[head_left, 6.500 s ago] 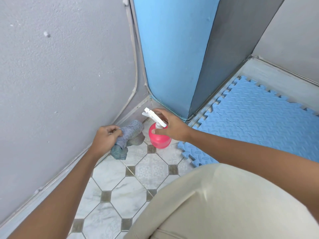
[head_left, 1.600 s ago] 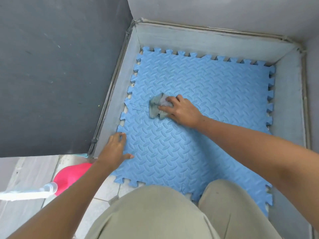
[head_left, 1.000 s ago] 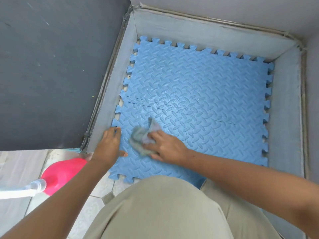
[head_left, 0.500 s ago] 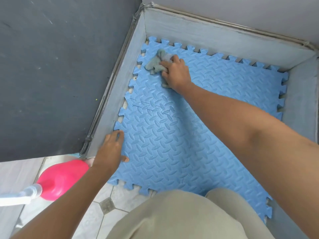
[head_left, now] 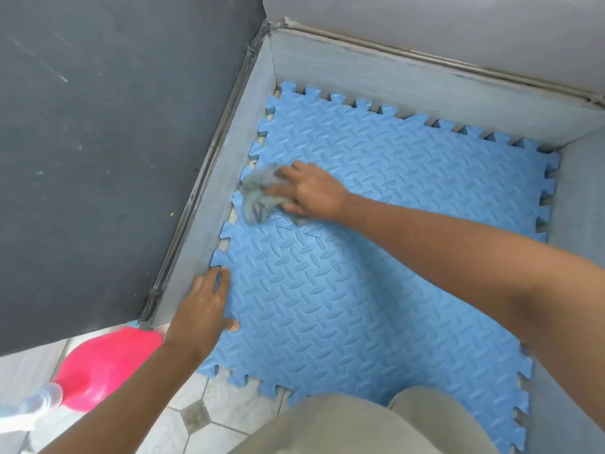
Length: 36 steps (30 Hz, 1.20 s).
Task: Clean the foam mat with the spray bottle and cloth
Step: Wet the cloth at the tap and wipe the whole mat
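A blue foam mat (head_left: pixel 376 290) with a puzzle edge covers the floor of a grey-walled corner. My right hand (head_left: pixel 311 191) presses a crumpled grey cloth (head_left: pixel 262 199) onto the mat near its left edge. My left hand (head_left: pixel 204 309) lies flat, fingers spread, on the mat's near left corner and holds nothing. The pink spray bottle (head_left: pixel 101 365) with a white nozzle lies on its side on the tiles at the lower left, partly behind my left forearm.
A dark grey wall panel (head_left: pixel 114 142) stands at the left, and low grey walls (head_left: pixel 409 77) close the mat in at the back and right. My knees in beige trousers (head_left: pixel 360 427) rest at the mat's near edge. White patterned floor tiles (head_left: pixel 209 417) lie at the lower left.
My right hand has dragged the cloth back from the mat's far left corner toward me along the left edge. My left hand stays planted on the near corner.
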Tool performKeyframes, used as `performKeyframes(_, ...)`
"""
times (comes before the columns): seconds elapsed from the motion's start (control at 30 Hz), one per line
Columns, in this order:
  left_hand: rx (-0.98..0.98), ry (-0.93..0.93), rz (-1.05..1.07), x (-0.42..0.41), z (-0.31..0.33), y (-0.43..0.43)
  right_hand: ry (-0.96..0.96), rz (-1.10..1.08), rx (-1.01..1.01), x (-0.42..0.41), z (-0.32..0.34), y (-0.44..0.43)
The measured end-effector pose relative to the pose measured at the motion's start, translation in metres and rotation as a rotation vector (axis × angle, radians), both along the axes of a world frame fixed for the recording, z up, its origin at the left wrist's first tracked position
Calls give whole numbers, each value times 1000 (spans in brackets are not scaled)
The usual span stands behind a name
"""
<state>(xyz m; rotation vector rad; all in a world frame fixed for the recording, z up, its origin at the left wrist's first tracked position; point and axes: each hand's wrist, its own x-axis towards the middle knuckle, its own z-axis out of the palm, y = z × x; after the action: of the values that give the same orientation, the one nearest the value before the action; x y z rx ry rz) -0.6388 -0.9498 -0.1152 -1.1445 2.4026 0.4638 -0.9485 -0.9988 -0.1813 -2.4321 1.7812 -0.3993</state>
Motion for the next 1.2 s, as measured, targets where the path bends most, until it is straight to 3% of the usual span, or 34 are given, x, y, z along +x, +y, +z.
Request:
performKeyframes(0.13,19,14,23,-1,-2,0,8,-505,110,-75,25,-60)
performKeyframes(0.23,12,0,18,-2,-3,1,-8,-610,150,-102,24,-67)
performKeyframes(0.37,22,-19,13,-2,-3,1,-167,-655,76,-46,21,-29)
performKeyframes(0.47,19,-15,8,-1,-2,1,-220,-449,39,22,13,42)
performKeyframes(0.63,12,-24,-5,-2,1,-1,-227,124,180,108,1,196)
performKeyframes(0.73,-2,-28,-35,0,0,-1,-100,389,122,103,-4,240)
performKeyframes(0.83,-2,-35,-32,1,0,-1,-28,428,61,64,-13,225)
performKeyframes(0.93,10,-37,-39,-1,3,1,11,155,34,7,-9,182)
performKeyframes(1.03,12,-39,-37,-3,5,1,-34,-385,-6,-59,8,138)
performKeyframes(1.13,10,-50,-38,-4,6,0,-149,-909,81,-105,16,124)
performKeyframes(1.2,12,-62,-44,-4,6,0,-183,-1015,78,-94,21,127)
